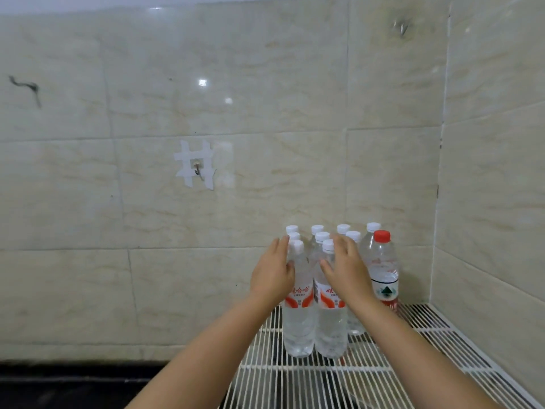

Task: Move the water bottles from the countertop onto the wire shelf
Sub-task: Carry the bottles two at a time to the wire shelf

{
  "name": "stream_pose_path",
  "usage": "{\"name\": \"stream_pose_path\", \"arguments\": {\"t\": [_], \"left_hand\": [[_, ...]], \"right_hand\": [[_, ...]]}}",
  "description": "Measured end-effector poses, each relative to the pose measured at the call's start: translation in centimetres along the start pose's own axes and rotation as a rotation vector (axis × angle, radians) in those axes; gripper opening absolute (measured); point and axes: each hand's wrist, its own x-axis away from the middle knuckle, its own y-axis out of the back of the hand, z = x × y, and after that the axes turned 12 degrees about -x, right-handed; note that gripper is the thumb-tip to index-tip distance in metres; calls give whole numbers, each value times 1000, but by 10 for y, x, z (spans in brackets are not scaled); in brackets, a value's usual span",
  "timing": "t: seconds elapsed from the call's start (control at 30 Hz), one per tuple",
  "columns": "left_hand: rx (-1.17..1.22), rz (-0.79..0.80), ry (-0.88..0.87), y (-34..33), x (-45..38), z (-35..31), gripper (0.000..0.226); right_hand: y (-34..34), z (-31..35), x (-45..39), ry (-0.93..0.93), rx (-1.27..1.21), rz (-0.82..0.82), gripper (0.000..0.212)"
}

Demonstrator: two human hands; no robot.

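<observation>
While both forearms reached forward over the white wire shelf [339, 376], the water bottles [298, 320] stood upright on it in a tight cluster near the corner of the room, white caps in rows running back toward the wall. One bottle with a red cap [383, 270] and a green-and-white label stood at the right edge of the group, touching or just beside its neighbours. The left hand [272, 273] lay against the left side of the front-left bottle, fingers straight and relaxed, thumb resting on the bottle's shoulder; it was released, not gripping. The right hand [343, 268] was likewise released, its fingers extended and spread over the necks of the front bottles, touching or just above them; which one, I could not tell. The shelf's thin parallel wires crossed thicker rails, and dark space showed through the gaps. Behind it rose a wall of large glossy beige tiles [265, 98] with marble-like veining, meeting a second tiled wall at the right. A small metal hook [197, 169] was fixed to the back wall with crossed strips of white tape. A dark tabletop [73, 388] edge ran along the lower left beneath the tiles.
</observation>
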Motion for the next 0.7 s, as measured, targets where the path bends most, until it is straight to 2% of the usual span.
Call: {"name": "stream_pose_path", "arguments": {"t": [0.1, 0.17, 0.3, 0.5, 0.7], "left_hand": [[-190, 13, 161, 8, 18, 23, 56], [-319, 63, 242, 14, 38, 48, 54], [-555, 103, 380, 42, 91, 112, 46], [-822, 42, 574, 123, 193, 193, 44], [-913, 121, 820, 207, 332, 273, 45]], "right_hand": [[-10, 5, 8, 162, 179, -126, 59], [-26, 20, 14, 290, 194, -121, 49], [-71, 88, 37, 481, 82, 86, 42], [-136, 215, 108, 641, -154, 368, 56], [-207, 349, 214, 871, -307, 412, 49]]}}
